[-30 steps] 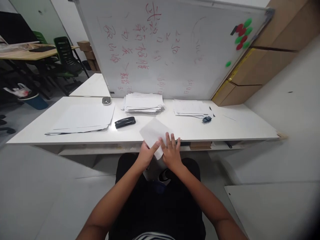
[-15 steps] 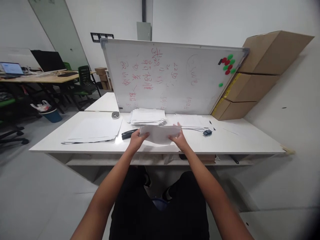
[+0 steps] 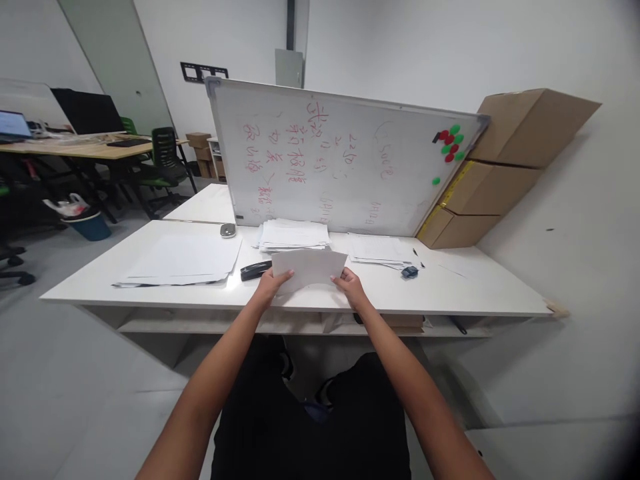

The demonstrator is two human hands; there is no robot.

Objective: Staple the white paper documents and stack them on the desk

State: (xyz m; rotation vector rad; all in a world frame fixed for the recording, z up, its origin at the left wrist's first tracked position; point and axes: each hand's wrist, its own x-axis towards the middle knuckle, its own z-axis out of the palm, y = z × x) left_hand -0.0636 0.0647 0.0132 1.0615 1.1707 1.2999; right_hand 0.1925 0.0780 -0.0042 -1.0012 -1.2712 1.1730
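Note:
White paper (image 3: pixel 311 270) is held up above the desk's front edge, bowed slightly; whether it is one sheet or a few I cannot tell. My left hand (image 3: pixel 271 285) grips its left side, thumb on the near face. On the right side, my right hand (image 3: pixel 350 287) pinches it the same way, with the other fingers behind. A black stapler (image 3: pixel 255 270) lies just left of my left hand, its right end hidden by the hand and paper. Behind the held paper sits a thick stack of papers (image 3: pixel 294 235). A thinner stack of papers (image 3: pixel 379 248) lies to the right.
On the desk (image 3: pixel 450 293), large white sheets (image 3: pixel 185 259) lie at left near a computer mouse (image 3: pixel 228 231). A small dark object (image 3: pixel 410 272) lies at right. A whiteboard (image 3: pixel 325 160) leans at the back beside stacked cardboard boxes (image 3: pixel 505 140).
My right hand's fingers, spread half a second ago, have closed on the paper's right side. The paper is now held straighter and flatter. The camera view has shifted slightly.

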